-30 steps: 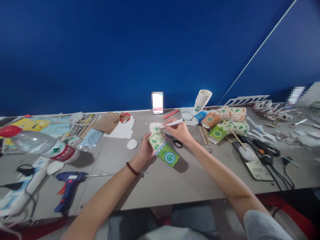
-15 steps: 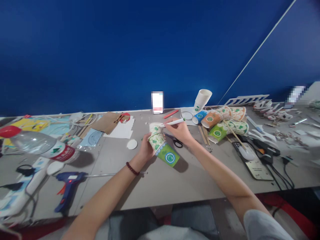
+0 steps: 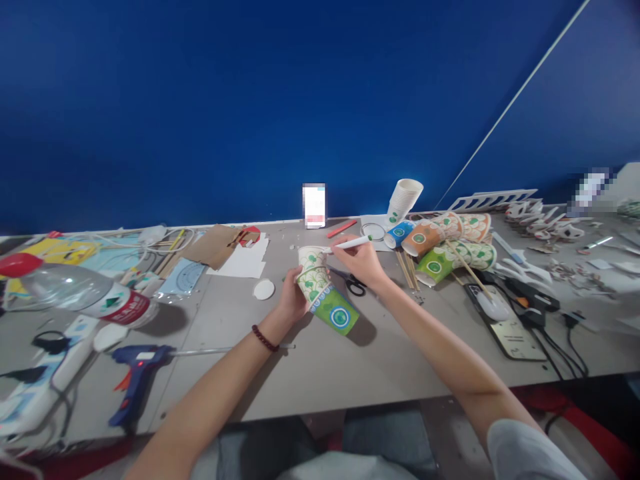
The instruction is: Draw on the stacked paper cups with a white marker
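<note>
My left hand (image 3: 291, 293) is wrapped round the side of a chain of joined paper cups (image 3: 320, 287), white with green leaf patterns at the top and bright green with a blue ring at the lower end. The chain tilts down to the right over the table. In my right hand (image 3: 363, 263) is a white marker pen (image 3: 351, 242) with a green end, pinched in a writing grip. Its tip points left, close to the upper rim of the top cup; I cannot tell whether it touches. Black-handled scissors (image 3: 355, 285) lie partly hidden behind my right hand.
At the left stand a water bottle (image 3: 75, 287), a blue glue gun (image 3: 137, 373) and a power strip (image 3: 47, 367). A phone (image 3: 315, 205) leans on the wall. To the right are stacked cups (image 3: 404, 199), coloured cups (image 3: 423, 239), a phone with a mouse (image 3: 493, 307) and a black glue gun (image 3: 533, 297).
The marker pen in my right hand has shifted slightly right, away from the top cup's side. My left hand and the cups have stayed almost still.
</note>
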Tool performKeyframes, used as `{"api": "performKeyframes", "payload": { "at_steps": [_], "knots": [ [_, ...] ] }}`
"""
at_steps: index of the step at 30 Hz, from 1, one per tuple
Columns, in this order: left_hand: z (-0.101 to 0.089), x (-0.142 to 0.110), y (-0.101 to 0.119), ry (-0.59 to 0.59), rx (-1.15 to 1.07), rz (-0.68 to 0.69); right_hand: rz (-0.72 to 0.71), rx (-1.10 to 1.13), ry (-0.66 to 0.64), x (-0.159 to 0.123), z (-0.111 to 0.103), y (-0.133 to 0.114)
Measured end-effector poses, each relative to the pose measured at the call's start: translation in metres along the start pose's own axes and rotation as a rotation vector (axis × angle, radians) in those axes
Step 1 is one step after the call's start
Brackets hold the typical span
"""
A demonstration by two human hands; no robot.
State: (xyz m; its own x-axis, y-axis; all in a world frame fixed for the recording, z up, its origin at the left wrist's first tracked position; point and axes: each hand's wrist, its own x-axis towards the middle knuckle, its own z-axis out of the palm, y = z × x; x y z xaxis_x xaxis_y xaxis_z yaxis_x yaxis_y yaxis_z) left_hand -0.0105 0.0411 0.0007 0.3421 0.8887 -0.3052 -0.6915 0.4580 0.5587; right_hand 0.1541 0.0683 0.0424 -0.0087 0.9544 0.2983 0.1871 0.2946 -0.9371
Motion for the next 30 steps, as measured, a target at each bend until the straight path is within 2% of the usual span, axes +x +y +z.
{"api": "performKeyframes", "payload": {
  "at_steps": [30],
  "knots": [
    [-0.0025,0.0004,-0.0005,-0.007,-0.008,-0.017,0.038,-0.041,0.026,0.0011,-0.001,0.0009]
  ]
}}
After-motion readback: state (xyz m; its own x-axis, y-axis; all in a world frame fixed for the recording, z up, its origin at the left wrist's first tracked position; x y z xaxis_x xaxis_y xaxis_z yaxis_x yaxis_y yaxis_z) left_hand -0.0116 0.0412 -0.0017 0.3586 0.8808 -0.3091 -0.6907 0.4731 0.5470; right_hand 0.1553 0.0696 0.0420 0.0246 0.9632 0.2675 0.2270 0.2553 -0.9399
